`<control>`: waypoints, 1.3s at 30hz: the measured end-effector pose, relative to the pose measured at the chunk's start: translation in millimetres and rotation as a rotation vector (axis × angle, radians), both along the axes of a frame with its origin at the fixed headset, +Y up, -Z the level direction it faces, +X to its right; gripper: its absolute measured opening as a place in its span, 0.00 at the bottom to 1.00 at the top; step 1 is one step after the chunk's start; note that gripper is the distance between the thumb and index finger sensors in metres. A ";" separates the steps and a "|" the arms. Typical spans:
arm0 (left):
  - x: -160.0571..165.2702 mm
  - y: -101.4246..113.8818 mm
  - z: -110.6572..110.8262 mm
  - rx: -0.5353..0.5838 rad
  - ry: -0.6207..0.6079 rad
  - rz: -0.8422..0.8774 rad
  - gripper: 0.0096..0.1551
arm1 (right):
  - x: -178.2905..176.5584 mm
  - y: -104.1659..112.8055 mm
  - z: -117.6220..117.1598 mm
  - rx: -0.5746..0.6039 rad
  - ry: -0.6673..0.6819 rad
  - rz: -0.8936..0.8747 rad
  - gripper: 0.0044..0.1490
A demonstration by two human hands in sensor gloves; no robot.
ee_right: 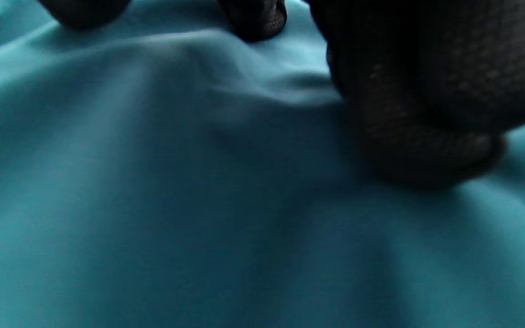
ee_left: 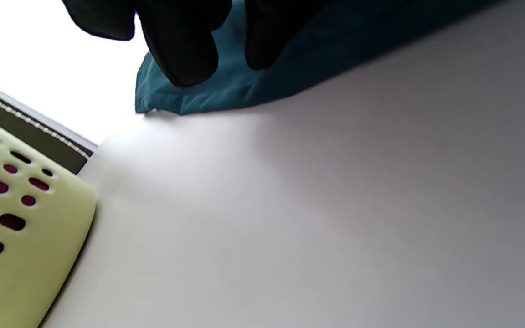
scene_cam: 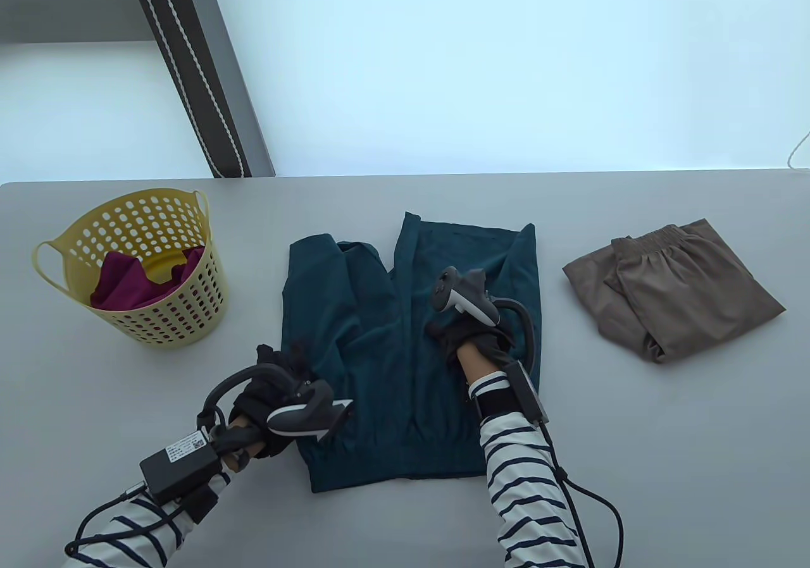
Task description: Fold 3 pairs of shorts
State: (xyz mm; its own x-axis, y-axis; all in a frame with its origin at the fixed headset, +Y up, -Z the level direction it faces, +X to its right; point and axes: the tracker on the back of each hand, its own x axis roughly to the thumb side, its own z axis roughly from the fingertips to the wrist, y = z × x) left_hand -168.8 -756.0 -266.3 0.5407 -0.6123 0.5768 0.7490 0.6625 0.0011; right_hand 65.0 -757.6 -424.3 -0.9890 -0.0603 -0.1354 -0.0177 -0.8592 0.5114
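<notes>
1. The teal shorts [scene_cam: 411, 340] are spread flat at the middle of the grey table [scene_cam: 664, 435], waistband toward the near edge, legs pointing away.
2. The right hand [scene_cam: 465, 334] is laid palm-down on the middle of the teal shorts, forearm reaching in from the near edge; its fingers [ee_right: 253, 18] are seen pressed on the cloth with nothing gripped.
3. The left hand [scene_cam: 272, 397] is placed at the left edge of the teal shorts, near the waistband; its fingers [ee_left: 180, 50] are seen hanging over the fabric's edge.
4. Whether the left fingers pinch the cloth cannot be told: the fingertips are hidden by the tracker in the table view and cut off in the wrist view.
5. The folded brown shorts [scene_cam: 671, 290] are set well apart at the right.
6. The magenta shorts [scene_cam: 126, 283] are held in the yellow basket [scene_cam: 183, 315] at the left, partly hidden by its wall.
</notes>
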 end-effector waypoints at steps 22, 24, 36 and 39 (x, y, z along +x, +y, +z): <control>-5.1 31.6 1.9 0.199 -0.090 0.015 0.55 | 42.8 46.4 33.9 0.249 0.142 -0.189 0.53; -9.4 16.0 -13.9 0.066 -0.024 -0.031 0.48 | 42.7 44.6 40.9 0.168 0.162 -0.078 0.52; -34.2 12.9 -6.1 -0.193 -0.035 0.044 0.40 | 25.9 -15.5 22.5 -0.123 0.135 0.063 0.52; -42.0 14.1 8.4 -0.256 -0.060 0.099 0.40 | 24.8 -24.0 15.5 -0.118 0.119 -0.038 0.49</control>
State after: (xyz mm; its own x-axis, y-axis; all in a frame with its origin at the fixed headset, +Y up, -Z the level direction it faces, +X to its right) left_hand -210.7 -741.9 -257.9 0.5509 -0.3883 0.7387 0.6845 0.7166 -0.1338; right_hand 89.8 -781.6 -408.9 -0.9995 -0.0308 -0.0117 0.0173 -0.7931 0.6088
